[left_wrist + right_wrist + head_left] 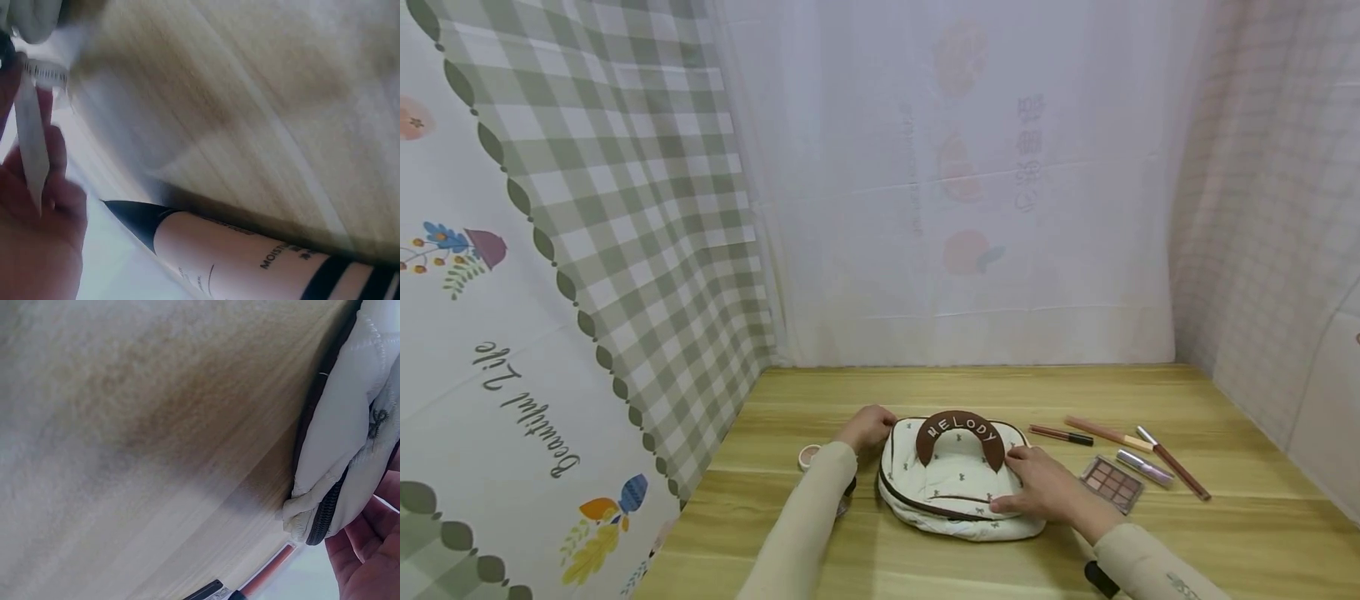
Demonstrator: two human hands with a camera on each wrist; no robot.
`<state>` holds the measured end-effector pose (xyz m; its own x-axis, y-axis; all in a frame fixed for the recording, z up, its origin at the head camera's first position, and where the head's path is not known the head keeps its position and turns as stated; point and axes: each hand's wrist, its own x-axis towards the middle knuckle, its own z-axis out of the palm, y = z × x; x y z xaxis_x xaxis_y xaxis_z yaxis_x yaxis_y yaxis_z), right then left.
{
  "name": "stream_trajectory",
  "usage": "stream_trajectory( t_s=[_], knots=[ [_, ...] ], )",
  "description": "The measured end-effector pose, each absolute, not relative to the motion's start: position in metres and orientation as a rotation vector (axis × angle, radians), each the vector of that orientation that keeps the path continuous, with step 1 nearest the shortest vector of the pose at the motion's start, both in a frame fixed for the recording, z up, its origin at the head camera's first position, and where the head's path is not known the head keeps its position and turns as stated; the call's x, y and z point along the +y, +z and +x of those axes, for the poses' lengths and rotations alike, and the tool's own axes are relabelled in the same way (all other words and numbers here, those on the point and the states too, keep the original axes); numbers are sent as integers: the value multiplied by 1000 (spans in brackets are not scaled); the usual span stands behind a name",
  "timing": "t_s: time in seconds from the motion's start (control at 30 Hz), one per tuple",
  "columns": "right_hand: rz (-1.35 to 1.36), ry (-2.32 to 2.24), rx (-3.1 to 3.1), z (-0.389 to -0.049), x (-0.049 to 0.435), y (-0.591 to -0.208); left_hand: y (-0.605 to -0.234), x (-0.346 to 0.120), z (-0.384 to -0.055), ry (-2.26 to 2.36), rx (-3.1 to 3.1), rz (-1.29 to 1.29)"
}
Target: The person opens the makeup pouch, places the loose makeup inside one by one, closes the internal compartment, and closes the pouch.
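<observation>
Left hand (867, 427) pinches pale tab (30, 137) at 10 o'clock of bow-print MELODY cosmetic bag (951, 487), mid table (730, 508); right hand (1039, 483) lies spread on its 4 o'clock side. Hard rightward shove could skid bag into eyeshadow palette (1111, 483), 3 o'clock.

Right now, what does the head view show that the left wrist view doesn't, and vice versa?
Head only: the brown arched handle lettered MELODY, the right hand, the flat brown-toned multi-pan eyeshadow palette and the green-and-white checked cloth.

Left wrist only: readable black lettering, starting MOIST, on the pink tube with a black conical end; also a narrow white pointed strip at the left hand. I can't tell what the strip belongs to.

Both: the left hand and the yellowish wood-grain tabletop.
</observation>
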<state>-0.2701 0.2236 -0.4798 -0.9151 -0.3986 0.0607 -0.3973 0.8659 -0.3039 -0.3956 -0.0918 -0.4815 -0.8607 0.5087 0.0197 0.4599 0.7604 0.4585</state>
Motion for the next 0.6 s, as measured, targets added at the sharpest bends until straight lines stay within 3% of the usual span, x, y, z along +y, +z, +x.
stream_trajectory(
  t_s=[0.6],
  knots=[
    [-637,-450,3041,-268,223,-479,-475,-120,-362,441,3159,779]
  ],
)
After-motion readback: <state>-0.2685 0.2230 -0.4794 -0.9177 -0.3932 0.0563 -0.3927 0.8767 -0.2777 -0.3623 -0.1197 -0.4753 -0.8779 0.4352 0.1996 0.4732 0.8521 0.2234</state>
